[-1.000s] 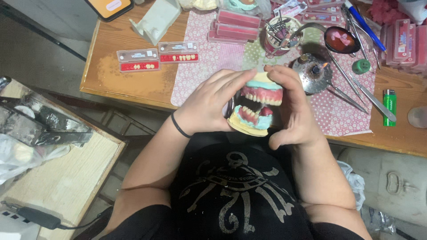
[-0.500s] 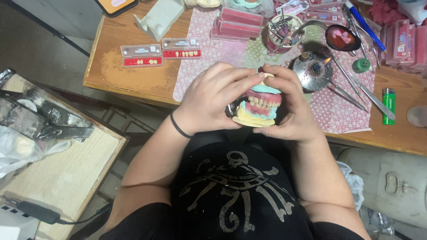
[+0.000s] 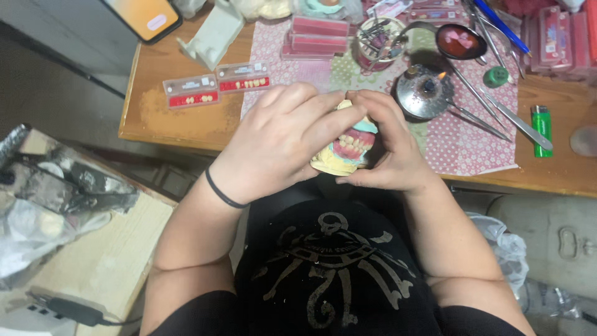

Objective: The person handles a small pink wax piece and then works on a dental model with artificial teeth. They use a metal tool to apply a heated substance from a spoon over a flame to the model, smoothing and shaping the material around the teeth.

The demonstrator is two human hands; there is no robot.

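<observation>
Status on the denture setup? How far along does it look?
Done: pink wax gums with a row of teeth already sit in the dental model. In hand: left hand and right hand both clasp the model, pressing it between them. Left: cannot judge how many teeth are missing, fingers hide most of it; tooth cards on the table hold more, and the burner is lit.

A dental workshop: wooden bench (image 3: 186, 118) with tooth-shade cards (image 3: 217, 90), burner flame (image 3: 429, 87), metal hand instruments (image 3: 491, 112), denture model (image 3: 348, 149).
</observation>
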